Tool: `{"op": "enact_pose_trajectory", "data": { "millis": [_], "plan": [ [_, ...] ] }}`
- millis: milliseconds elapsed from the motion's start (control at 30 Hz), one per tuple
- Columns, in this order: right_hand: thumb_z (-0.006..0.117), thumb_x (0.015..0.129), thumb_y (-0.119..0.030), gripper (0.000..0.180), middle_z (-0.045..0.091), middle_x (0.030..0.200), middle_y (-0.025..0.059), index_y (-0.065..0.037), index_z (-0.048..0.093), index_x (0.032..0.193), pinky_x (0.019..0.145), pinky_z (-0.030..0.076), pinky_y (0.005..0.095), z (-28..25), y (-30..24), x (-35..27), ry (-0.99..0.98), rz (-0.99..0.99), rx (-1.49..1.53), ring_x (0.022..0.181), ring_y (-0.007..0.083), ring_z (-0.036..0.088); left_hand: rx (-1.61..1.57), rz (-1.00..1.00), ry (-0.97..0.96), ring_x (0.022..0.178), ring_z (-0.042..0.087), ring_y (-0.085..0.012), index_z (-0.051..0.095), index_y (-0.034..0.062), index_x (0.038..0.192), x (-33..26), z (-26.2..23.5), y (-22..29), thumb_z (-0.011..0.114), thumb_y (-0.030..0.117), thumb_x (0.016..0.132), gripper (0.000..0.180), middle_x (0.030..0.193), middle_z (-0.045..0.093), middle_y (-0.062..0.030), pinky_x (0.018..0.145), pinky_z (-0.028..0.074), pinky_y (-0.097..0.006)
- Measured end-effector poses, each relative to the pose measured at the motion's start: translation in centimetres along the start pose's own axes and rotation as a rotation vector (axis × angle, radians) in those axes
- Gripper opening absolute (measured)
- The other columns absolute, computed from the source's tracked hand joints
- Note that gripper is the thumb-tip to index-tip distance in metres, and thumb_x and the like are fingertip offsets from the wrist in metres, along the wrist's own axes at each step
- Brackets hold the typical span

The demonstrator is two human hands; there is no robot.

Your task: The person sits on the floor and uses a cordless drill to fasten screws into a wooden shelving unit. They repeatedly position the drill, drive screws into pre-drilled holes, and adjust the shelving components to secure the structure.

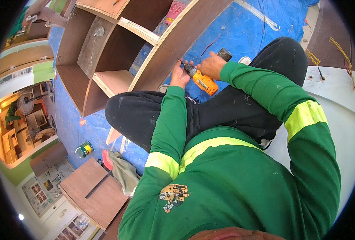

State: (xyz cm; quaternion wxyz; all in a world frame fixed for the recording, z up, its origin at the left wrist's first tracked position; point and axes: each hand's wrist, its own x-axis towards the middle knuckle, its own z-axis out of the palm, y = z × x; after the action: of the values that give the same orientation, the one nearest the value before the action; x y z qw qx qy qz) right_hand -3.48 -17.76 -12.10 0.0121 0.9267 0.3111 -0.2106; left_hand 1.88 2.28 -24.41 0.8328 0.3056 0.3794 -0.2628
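Observation:
An orange and black cordless drill [204,83] is held low in front of my crossed legs, its thin bit pointing at the wooden shelf unit [172,45]. My right hand [212,66] is closed round its grip, with the dark battery end [224,55] showing beyond the fingers. At the front of the drill, the fingers of my left hand [180,75] are curled against the chuck, next to the bit. The brown curved side panel of the unit stands just ahead of both hands. Whether the bit tip touches the panel I cannot tell.
Blue sheeting [241,30] covers the floor. A small paint tin [85,149] stands at left, near a wooden board [93,184] with a dark bar on it and a crumpled cloth [122,170]. Yellow wires [313,58] rise from a white panel at right. Another person's arm [51,16] shows far left.

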Motion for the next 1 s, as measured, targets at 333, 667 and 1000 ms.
{"op": "enact_pose_trajectory", "data": {
  "millis": [333,667,1000],
  "plan": [
    [0.064,0.098,-0.019,0.019,0.077,0.101,0.0039,-0.016,0.069,0.116,0.092,0.046,0.0440,1.0,2.2,-1.4,0.159,0.067,-0.106,0.098,0.0223,0.076,0.049,0.175,-0.047,0.095,0.065,-0.0333,0.051,0.0187,0.120,2.4,1.8,-1.8,0.040,0.037,0.116,0.021,0.103,0.062,-0.0087,0.084,0.053,-0.060],
    [0.064,0.097,-0.020,0.012,0.076,0.089,0.0031,-0.017,0.070,0.107,0.087,0.045,0.0412,2.0,3.1,0.0,0.309,0.057,-0.113,0.091,0.0218,0.076,0.077,0.195,-0.049,0.092,0.066,-0.0329,0.053,0.0155,0.121,2.0,3.3,-0.4,0.042,0.034,0.116,0.022,0.101,0.062,-0.0094,0.079,0.056,-0.056],
    [0.068,0.095,-0.022,0.016,0.077,0.090,0.0028,-0.018,0.071,0.110,0.085,0.045,0.0415,2.1,3.7,0.9,0.286,0.042,-0.124,0.090,0.0221,0.077,0.122,0.208,-0.065,0.097,0.065,-0.0354,0.053,0.0143,0.120,2.7,3.2,0.3,0.036,0.034,0.118,0.026,0.107,0.060,-0.0087,0.086,0.053,-0.062]
  ]
}}
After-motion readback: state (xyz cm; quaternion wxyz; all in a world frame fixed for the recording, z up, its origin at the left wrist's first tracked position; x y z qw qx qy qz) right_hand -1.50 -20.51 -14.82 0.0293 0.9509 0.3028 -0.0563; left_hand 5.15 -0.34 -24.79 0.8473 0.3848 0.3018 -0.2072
